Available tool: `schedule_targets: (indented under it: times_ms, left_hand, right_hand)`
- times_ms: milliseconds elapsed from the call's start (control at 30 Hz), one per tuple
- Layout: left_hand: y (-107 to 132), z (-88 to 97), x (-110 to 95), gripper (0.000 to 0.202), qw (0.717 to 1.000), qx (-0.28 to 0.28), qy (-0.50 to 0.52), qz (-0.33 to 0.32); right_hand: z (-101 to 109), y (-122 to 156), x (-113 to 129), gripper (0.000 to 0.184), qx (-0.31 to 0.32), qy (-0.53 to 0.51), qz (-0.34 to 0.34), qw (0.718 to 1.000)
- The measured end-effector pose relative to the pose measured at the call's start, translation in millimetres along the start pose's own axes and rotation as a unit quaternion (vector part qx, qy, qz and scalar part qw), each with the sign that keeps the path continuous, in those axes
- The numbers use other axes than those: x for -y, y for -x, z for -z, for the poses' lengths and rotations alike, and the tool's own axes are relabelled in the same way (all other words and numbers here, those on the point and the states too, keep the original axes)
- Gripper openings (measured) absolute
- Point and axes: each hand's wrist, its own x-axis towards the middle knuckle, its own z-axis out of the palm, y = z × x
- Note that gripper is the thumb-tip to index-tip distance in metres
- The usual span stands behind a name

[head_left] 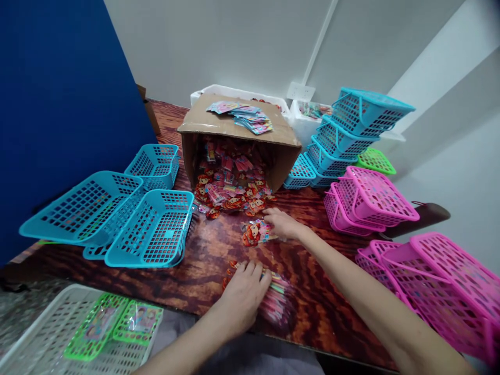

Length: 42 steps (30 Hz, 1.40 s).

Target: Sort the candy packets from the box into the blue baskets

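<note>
The left hand (244, 291) is near the front edge of the table (211, 289), on top of a pile of packets (275, 299). Its fingers bend close together around the pile and have hold of it. The right hand (282, 224) reaches farther in, and its fingers are a little bent and touch some small packets (253, 232) with red-haired dolls on them. I cannot tell if they pinch them. These lie flat on the table, between the pile and a big brown box (238, 125). The box's open side faces the person, and lots more packets (234, 187) spill out over its bottom edge. Flat cards (244, 115) lie on top. Brown wood shows between the small packets and the blue baskets (156, 229) on the left, so there is room to slide that way. More wood shows between the right hand and the pink baskets (380, 195). The right arm passes near the closer pink baskets (441, 286). Low at the left, a white basket (45, 317) sits beside the table's front edge.
</note>
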Motion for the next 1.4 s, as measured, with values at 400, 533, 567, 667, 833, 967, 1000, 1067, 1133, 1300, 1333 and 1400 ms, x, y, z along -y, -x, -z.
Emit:
schedule_targets:
  times_ms: [400,533,567,667,833,967,1000,1067,1133,1300,1333,1400]
  left_hand:
    - [17.1,9.3,23.0,0.068,0.999,0.036,0.024,0.017]
    - [19.7,11.4,26.1,0.071,0.998,0.037,0.031,0.026]
    - [20.3,11.0,25.6,0.071,0.999,0.032,0.029,0.029]
    - [22.8,7.8,23.8,0.072,0.998,0.001,0.025,0.052]
    - [24.3,1.4,27.1,0.077,0.995,-0.015,0.036,0.087]
    - [21.7,0.8,33.5,0.084,0.998,0.016,0.028,0.054]
    - [21.2,1.3,34.6,0.084,0.998,0.017,0.028,0.047]
    - [20.3,2.6,35.8,0.082,0.998,0.01,0.031,0.045]
    - [19.2,4.3,36.6,0.078,0.998,0.0,0.039,0.051]
    - [13.7,11.2,42.6,0.069,0.998,0.007,0.056,0.032]
    - [12.7,12.8,44.2,0.067,0.998,0.013,0.057,0.019]
    - [11.3,15.5,47.1,0.065,0.998,0.016,0.056,-0.004]
  right_hand:
    - [-31.0,56.3,9.5,0.021,-0.031,-0.054,-0.025,0.998]
    - [-32.6,78.3,29.2,0.01,-0.078,-0.015,-0.006,0.997]
    - [-33.2,83.4,34.7,0.008,-0.096,0.0,0.003,0.995]
    - [-38.6,97.4,45.8,0.009,-0.13,0.017,0.019,0.991]
    - [-59.9,111.0,46.1,0.059,-0.145,-0.027,0.025,0.989]
    - [-69.8,114.4,44.5,0.097,-0.165,-0.087,0.019,0.982]
    - [-70.0,116.1,44.1,0.1,-0.163,-0.098,0.015,0.982]
    - [-69.1,122.1,42.7,0.103,-0.149,-0.116,-0.004,0.982]
    - [-68.1,130.6,40.8,0.101,-0.126,-0.135,-0.033,0.982]
    - [-72.8,148.2,40.0,0.084,-0.067,-0.144,-0.088,0.983]
    - [-74.6,149.3,40.9,0.081,-0.065,-0.147,-0.093,0.983]
    - [-77.7,148.8,43.3,0.077,-0.076,-0.162,-0.1,0.979]
